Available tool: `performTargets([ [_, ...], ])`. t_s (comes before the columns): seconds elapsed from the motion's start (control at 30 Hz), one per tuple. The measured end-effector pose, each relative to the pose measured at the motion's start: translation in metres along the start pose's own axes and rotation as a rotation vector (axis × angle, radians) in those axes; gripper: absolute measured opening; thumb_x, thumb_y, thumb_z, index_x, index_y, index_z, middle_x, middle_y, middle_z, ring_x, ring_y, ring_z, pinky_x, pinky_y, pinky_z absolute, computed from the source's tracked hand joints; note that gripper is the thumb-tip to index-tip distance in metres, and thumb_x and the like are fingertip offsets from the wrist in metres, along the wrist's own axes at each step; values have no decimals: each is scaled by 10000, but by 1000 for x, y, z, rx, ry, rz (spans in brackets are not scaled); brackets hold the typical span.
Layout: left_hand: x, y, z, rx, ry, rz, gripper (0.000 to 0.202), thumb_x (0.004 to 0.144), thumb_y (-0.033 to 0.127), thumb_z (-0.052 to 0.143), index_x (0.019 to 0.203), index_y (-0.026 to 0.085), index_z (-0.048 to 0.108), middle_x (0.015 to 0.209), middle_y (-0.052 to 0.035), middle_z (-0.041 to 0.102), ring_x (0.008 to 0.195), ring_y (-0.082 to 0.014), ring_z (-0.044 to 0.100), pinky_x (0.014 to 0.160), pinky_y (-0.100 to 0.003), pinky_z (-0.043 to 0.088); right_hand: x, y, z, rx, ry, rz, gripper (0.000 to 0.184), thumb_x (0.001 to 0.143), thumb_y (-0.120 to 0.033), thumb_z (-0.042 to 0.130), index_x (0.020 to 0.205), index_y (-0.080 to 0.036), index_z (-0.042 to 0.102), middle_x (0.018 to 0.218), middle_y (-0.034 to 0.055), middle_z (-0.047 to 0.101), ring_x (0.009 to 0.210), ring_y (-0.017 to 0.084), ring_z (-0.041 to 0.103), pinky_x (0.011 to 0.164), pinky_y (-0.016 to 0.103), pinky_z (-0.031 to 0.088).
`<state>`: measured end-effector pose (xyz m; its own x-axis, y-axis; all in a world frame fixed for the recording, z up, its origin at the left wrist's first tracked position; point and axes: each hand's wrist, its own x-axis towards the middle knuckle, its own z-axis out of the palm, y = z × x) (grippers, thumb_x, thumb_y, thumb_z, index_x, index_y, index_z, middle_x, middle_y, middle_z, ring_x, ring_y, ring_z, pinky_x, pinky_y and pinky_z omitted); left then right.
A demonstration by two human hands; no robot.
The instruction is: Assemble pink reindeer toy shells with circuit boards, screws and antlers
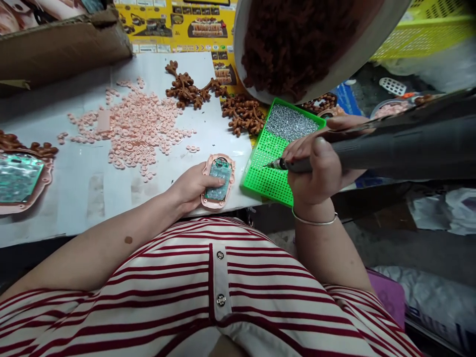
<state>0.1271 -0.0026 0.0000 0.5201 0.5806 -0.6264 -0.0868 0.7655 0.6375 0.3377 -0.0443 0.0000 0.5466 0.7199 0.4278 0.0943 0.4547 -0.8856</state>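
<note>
My left hand [193,186] grips a pink plastic case half [211,204] at the table's front edge, thumb pressed over the green circuit board [214,192] inside it. In my right hand [316,168] is an electric screwdriver [302,165], fingers wrapped round its dark grip. Its thin bit points left, over the holed floor of a green tray [273,186]. Small silver screws [290,121] lie heaped at the tray's far end. Whether a screw sits on the bit is too small to tell.
Small pink plastic pieces [139,126] are spread on the white table cover [85,168]. Brown branched parts [189,91] lie behind. A tilted white tub [240,59] of brown pieces overhangs the tray. A cardboard box [63,47] stands far left, above another cased board [20,178].
</note>
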Motion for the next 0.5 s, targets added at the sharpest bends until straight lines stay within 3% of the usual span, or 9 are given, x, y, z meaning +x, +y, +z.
performTargets([
  [0.1, 0, 1, 1, 4, 8, -12, 370, 560, 25, 763, 916, 97, 688, 777, -58, 724, 691, -181, 680, 683, -300, 569, -4, 0, 8, -20, 111, -179, 238, 788, -424, 712, 953, -285, 611, 725, -50, 497, 436, 99, 441, 439, 313, 452],
  [0.5, -2, 1, 1, -22, 12, -28, 386, 575, 20, 768, 948, 92, 692, 825, -82, 741, 709, -194, 691, 696, -311, 571, -5, 4, 7, -39, 42, -150, 274, 772, -456, 777, 968, -320, 641, 795, -37, 586, 433, 106, 469, 436, 310, 453],
])
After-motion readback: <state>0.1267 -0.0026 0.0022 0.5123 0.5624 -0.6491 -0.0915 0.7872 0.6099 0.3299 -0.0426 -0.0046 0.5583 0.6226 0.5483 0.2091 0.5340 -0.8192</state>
